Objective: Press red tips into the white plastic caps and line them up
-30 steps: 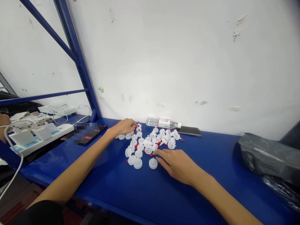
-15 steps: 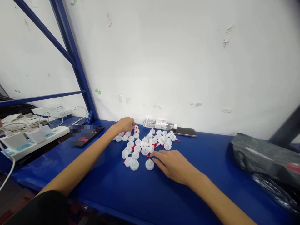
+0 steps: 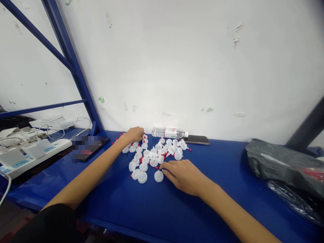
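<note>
Many white plastic caps point(image 3: 143, 167) with small red tips lie in a loose pile on the blue table point(image 3: 131, 209). Over the pile's far left part, my left hand point(image 3: 136, 134) is curled, and whatever its fingers hold is hidden. My right hand point(image 3: 181, 172) rests at the pile's near right edge, thumb and forefinger close to a red tip point(image 3: 157, 167). A single white cap point(image 3: 159, 176) stands upright just left of that thumb; the right fingertips are too small to read clearly.
A clear bottle point(image 3: 170, 132) lies along the wall beside a phone point(image 3: 197, 139). Another dark phone point(image 3: 95, 148) is at the left, near a power strip point(image 3: 50, 151) with chargers. A grey plastic bag point(image 3: 283, 165) sits at the right. A blue frame point(image 3: 81, 81) rises at the left.
The view has shifted slightly, moving most things a little left in the picture. The lone cap now sits a little farther left of my right thumb. My left hand remains over the far left caps.
</note>
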Tool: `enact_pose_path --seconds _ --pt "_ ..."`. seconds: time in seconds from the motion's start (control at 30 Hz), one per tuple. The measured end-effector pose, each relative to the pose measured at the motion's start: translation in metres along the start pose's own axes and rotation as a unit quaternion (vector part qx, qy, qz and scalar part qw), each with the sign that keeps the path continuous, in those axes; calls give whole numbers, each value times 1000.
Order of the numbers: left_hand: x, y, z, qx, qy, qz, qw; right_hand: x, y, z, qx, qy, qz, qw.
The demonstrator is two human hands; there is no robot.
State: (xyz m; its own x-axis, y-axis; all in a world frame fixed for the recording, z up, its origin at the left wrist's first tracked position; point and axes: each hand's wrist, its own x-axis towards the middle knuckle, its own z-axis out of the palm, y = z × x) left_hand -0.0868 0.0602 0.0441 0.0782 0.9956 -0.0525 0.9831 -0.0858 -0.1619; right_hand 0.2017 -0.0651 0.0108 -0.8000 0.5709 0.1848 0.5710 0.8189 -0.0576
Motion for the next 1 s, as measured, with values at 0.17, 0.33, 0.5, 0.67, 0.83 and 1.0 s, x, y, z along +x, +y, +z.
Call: enact_pose_path --seconds 0.17,0.33,0.5,0.67,0.83,1.0 --pt "-2 -5 -6 -32 56 1 998 0 0 0 -4 -3 -4 1000" --pt "-23 -18 -21 -103 157 9 982 0 1 1 -5 2 -9 1000" --pt "-39 -36 -21 -209 202 40 956 1 2 2 1 5 -5 1000" --pt "-37 -53 -12 -298 178 74 935 0 3 4 13 6 5 1000" --pt "-38 -63 -6 -336 110 95 930 0 3 3 19 6 8 1000" --pt "-39 -66 0 -339 42 103 934 1 2 1 24 1 8 1000"
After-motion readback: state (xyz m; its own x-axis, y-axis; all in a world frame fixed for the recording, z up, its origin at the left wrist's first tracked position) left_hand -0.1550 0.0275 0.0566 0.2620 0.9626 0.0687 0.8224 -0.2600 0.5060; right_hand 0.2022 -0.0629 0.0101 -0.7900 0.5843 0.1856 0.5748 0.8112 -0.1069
